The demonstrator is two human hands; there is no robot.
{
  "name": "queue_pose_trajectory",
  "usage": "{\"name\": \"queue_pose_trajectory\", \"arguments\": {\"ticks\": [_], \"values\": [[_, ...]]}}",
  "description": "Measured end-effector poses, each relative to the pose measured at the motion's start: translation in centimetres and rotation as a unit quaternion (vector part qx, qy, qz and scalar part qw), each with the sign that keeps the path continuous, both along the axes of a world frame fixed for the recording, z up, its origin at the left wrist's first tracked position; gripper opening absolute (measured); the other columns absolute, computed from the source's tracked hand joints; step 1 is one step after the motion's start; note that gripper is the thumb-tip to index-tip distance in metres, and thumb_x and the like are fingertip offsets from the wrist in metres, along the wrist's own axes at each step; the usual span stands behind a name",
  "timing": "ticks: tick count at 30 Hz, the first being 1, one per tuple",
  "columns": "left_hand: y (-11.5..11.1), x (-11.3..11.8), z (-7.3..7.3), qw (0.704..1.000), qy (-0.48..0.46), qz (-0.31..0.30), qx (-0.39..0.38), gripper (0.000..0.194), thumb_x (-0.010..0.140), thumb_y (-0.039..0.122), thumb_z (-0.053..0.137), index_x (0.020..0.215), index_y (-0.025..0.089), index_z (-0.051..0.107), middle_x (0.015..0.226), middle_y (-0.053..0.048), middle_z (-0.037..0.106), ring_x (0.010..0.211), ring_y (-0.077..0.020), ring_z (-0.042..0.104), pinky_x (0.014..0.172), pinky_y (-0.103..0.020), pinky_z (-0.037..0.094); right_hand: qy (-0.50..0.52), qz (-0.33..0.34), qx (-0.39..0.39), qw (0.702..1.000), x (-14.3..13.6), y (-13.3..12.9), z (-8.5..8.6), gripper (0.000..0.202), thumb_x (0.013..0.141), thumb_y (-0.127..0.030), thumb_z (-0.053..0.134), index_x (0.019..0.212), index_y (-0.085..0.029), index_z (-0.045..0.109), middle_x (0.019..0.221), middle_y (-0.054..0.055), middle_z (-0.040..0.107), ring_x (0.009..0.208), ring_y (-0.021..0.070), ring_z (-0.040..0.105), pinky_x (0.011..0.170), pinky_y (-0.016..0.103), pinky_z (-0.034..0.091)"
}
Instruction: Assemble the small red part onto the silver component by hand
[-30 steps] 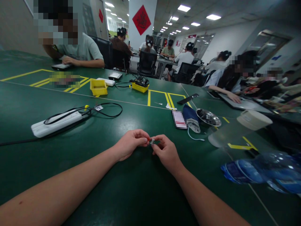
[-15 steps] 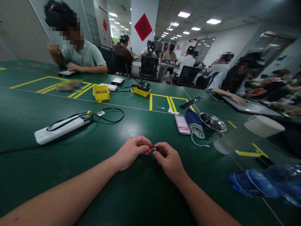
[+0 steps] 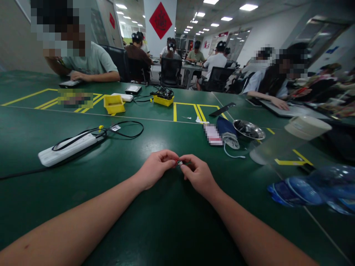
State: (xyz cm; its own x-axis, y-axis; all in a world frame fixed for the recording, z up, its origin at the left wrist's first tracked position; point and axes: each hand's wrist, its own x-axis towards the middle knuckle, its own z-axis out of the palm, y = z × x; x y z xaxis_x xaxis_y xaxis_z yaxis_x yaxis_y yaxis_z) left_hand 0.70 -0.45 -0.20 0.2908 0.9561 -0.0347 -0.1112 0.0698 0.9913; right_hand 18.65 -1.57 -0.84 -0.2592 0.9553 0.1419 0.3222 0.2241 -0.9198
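Just above the green table (image 3: 155, 218), both hands meet in front of me. My left hand (image 3: 156, 168) pinches a small red piece (image 3: 176, 161) between thumb and fingertips, which cover most of it. Against it, my right hand (image 3: 198, 175) grips a small silvery metal piece (image 3: 180, 163) with thumb and forefinger. The two pieces touch or nearly touch; they are too small to name, and I cannot tell whether they are joined.
A white power strip (image 3: 69, 148) with a black cord lies left. Ahead are a yellow tray (image 3: 113, 105) and a yellow box of cables (image 3: 163, 101). Rightward stand a metal bowl (image 3: 249, 130), a frosted cup (image 3: 277, 140) and a blue-tinted bottle (image 3: 307, 186). Other people sit around.
The view has tilted down and shifted slightly right, so the scene sits higher and further left. Both hands keep their pinch; the metal piece has turned slightly and less red shows.
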Motion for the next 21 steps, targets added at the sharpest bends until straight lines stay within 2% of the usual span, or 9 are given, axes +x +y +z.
{"name": "queue_pose_trajectory", "arguments": {"ticks": [3,8,14,17,21], "values": [[0.01,0.10,-0.22,1.000,-0.017,-0.001,-0.004,0.020,0.075,0.015,0.067,0.095,0.016,0.065,0.089,-0.003,0.069,0.081,-0.0133,0.064,0.077,-0.026,0.048,0.012,0.013,0.005,1.000,0.01,-0.06,0.13,0.021,0.084,-0.025,0.058,0.104,-0.021,0.064,0.085,0.002,0.065,0.054,0.0096,0.058,0.048,0.022,0.046],[-0.01,0.08,-0.42,1.000,0.002,0.000,0.000,0.014,0.075,0.019,0.068,0.088,0.016,0.067,0.083,-0.004,0.070,0.076,-0.0135,0.064,0.074,-0.026,0.049,0.037,0.011,0.004,0.999,0.11,0.09,0.02,0.022,0.082,-0.021,0.058,0.103,-0.019,0.064,0.085,0.002,0.066,0.054,0.0102,0.062,0.050,0.023,0.048],[-0.06,0.04,-0.29,1.000,0.012,-0.010,0.002,0.015,0.075,0.019,0.067,0.090,0.016,0.069,0.087,-0.005,0.072,0.078,-0.0147,0.065,0.076,-0.027,0.049,0.115,0.017,-0.017,0.993,0.14,0.41,-0.05,0.018,0.079,-0.017,0.059,0.096,-0.018,0.064,0.088,0.004,0.067,0.080,0.0179,0.070,0.071,0.030,0.054],[-0.04,0.07,-0.35,1.000,-0.012,-0.008,-0.002,0.020,0.074,0.016,0.067,0.093,0.016,0.069,0.087,-0.005,0.071,0.078,-0.0143,0.065,0.077,-0.028,0.050,0.120,0.021,-0.012,0.992,-0.05,0.47,-0.09,0.018,0.079,-0.019,0.061,0.097,-0.018,0.065,0.087,0.003,0.067,0.078,0.0161,0.068,0.073,0.030,0.054],[-0.04,0.06,-0.39,0.999,-0.033,0.003,-0.011,0.016,0.073,0.015,0.067,0.089,0.015,0.069,0.085,-0.005,0.071,0.078,-0.0133,0.064,0.078,-0.027,0.050,0.153,-0.001,-0.028,0.988,-0.28,0.46,-0.26,0.032,0.077,-0.019,0.065,0.108,-0.020,0.058,0.088,0.002,0.066,0.074,0.0145,0.066,0.070,0.030,0.054]]}}
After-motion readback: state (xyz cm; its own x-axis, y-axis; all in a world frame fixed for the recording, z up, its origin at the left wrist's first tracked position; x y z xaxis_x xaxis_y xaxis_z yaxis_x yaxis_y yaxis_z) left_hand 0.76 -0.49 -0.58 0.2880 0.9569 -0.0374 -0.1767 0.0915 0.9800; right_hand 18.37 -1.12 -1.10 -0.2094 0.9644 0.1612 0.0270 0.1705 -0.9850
